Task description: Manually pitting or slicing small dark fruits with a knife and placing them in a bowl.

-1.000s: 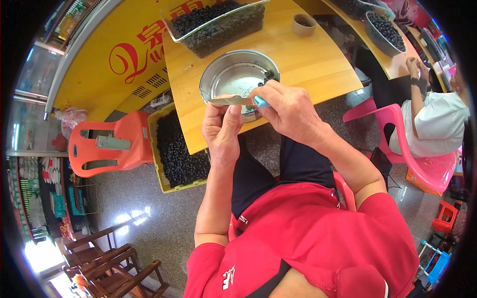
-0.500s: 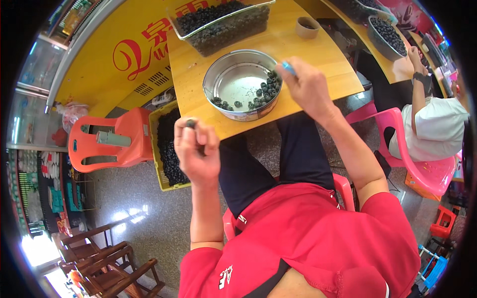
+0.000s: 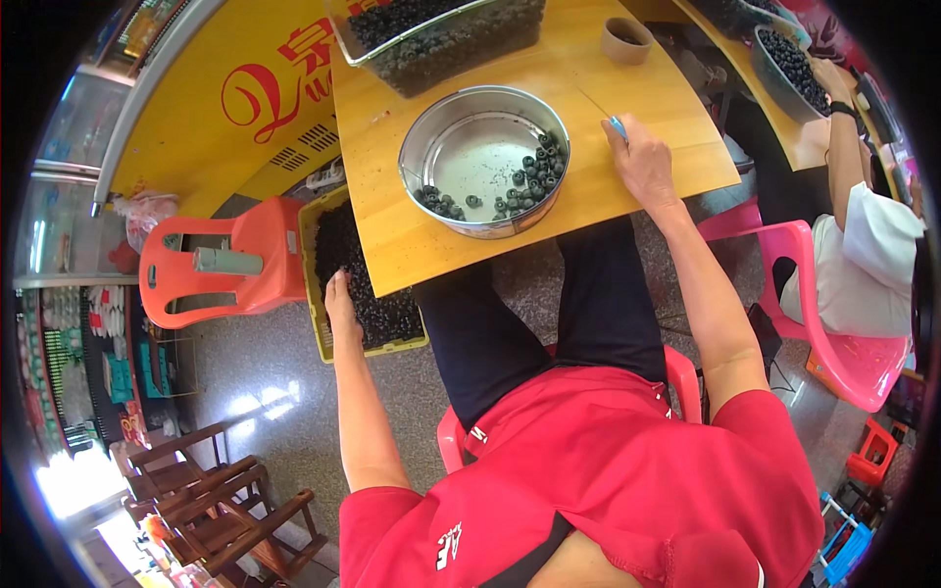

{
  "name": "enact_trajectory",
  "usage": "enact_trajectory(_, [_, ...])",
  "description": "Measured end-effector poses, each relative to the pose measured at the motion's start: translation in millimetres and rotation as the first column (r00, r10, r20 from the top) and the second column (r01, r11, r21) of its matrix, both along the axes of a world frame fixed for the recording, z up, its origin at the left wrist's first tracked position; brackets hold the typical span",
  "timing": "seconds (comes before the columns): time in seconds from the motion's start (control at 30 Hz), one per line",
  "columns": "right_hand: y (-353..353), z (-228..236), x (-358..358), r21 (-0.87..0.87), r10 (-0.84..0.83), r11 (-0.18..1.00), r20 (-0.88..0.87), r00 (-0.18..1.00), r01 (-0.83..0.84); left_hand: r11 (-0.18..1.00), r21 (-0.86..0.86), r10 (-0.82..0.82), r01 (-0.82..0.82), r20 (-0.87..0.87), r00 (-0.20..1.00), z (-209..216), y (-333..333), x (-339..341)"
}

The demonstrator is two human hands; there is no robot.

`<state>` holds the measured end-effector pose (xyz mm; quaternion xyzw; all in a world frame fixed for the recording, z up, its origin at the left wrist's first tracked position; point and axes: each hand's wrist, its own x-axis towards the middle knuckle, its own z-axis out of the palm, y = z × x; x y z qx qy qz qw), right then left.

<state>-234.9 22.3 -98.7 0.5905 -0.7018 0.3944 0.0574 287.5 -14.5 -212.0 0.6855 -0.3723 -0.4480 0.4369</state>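
Note:
My right hand (image 3: 645,165) is closed round the blue handle of a thin pick-like tool (image 3: 618,127), its slim shaft pointing up and left over the table. Left of it on the table stands a round metal tin (image 3: 413,196). Small dark round fruits (image 3: 534,176), some seemingly with holes, lie along its near and right side. My left hand (image 3: 341,306) is down over a yellow crate (image 3: 319,328) of dark pieces on the floor. Its fingers look stretched out, and nothing shows in them; the palm side is partly hidden.
A clear tub (image 3: 461,49) full of dark fruits and a brown roll-shaped cup (image 3: 625,41) stand at the table's (image 3: 676,118) far side. An orange chair (image 3: 221,260) is left of the crate. At right, a person on a pink chair (image 3: 853,363) reaches to another tub (image 3: 789,73).
My left hand, which held a dark round fruit near the table edge, has moved left and down over the crate. My right hand has moved right, away from the tin, with the tool.

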Motion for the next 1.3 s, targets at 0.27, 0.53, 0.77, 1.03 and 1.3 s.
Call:
enact_trajectory(0.27, [5, -2, -11, 0.016, -0.036, 0.999, -0.004, 0.999, 0.036, 0.847, -0.526, -0.199, 0.070, -0.193, 0.961, 160, 26, -114])
enact_trajectory(0.53, [9, -9, -13, -0.003, -0.022, 1.000, -0.021, 1.000, 0.022, -0.210, -0.943, -0.972, 0.256, 0.172, -0.162, 292, 96, -219])
enact_trajectory(0.77, [-1, -14, -10, -0.001, -0.034, 0.999, -0.045, 0.998, 0.034, -0.185, -0.959, -0.898, 0.215, 0.076, -0.433, 305, 126, -243])
enact_trajectory(1.03, [4, -14, -15, -0.026, -0.025, 0.999, -0.044, 0.999, 0.024, -0.181, -0.954, -0.869, 0.239, 0.041, -0.493, 298, 159, -250])
enact_trajectory(1.3, [-4, -17, -9, -0.030, 0.010, 0.999, -0.080, 0.997, -0.013, -0.199, -0.938, -0.881, 0.284, 0.045, -0.471, 304, 181, -241])
